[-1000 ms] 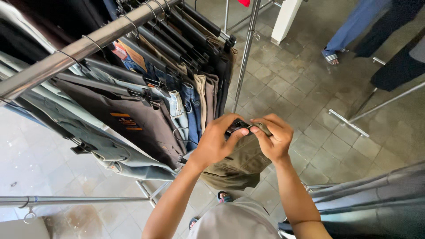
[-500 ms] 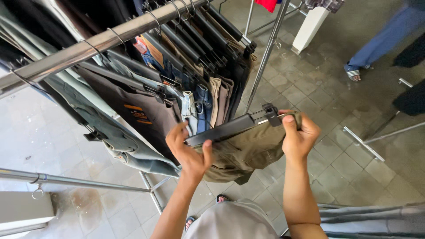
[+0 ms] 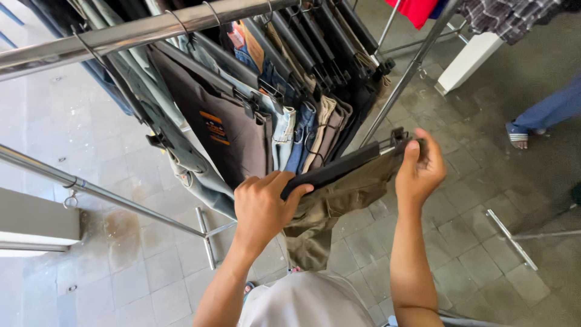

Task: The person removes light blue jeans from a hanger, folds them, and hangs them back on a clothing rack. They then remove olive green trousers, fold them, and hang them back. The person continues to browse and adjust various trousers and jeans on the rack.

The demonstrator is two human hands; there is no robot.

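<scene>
Left hand (image 3: 263, 206) and right hand (image 3: 420, 169) each clamp an end of the black plastic clip hanger (image 3: 339, 169), levelling the olive-green cotton trousers (image 3: 339, 203) hanging below.

Black hanger (image 3: 339, 169), olive trousers (image 3: 339, 206), brown trousers (image 3: 233, 136), red cloth (image 3: 420, 9).

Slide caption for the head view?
Left hand and right hand hold black clamp hanger with olive trousers beside metal clothes rail.

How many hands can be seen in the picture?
2. The left hand grips one end of the black hanger carrying olive trousers; the right hand holds its other end.
</scene>
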